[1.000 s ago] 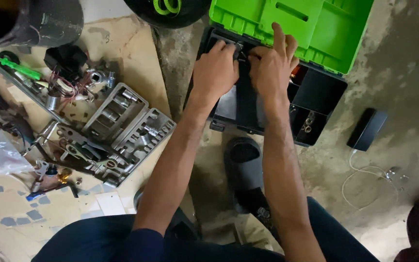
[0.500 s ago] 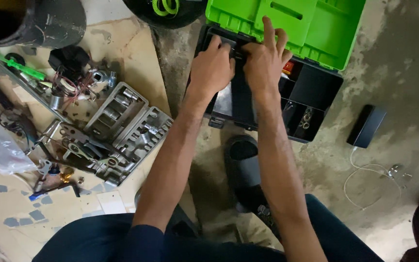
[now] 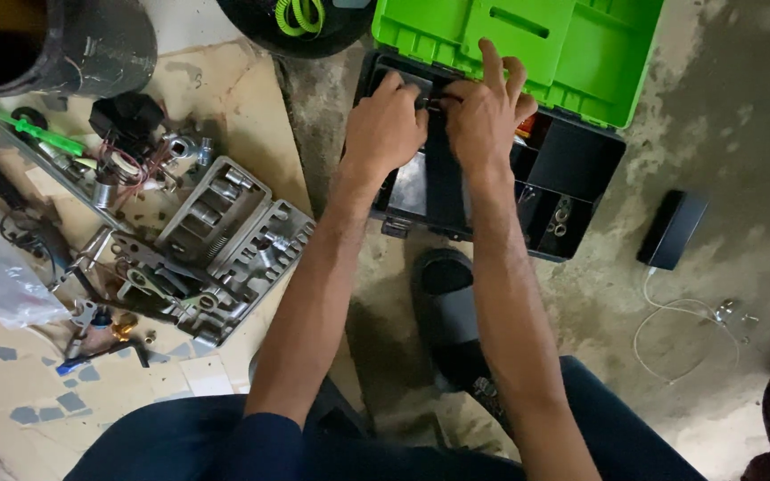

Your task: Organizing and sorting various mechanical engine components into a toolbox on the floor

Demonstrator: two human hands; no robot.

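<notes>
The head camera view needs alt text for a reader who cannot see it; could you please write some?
Both hands, left hand and right hand, reach together into an open black toolbox with its green lid raised, on a concrete floor. A grey socket set case lies open to the left among scattered parts.

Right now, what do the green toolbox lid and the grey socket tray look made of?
Bright green hinged toolbox lid: likely moulded plastic, given its uniform colour, matte sheen and moulded recesses. Grey open socket-set tray: looks like moulded plastic too, with shaped pockets; the sockets in it glint like bare metal.
</notes>
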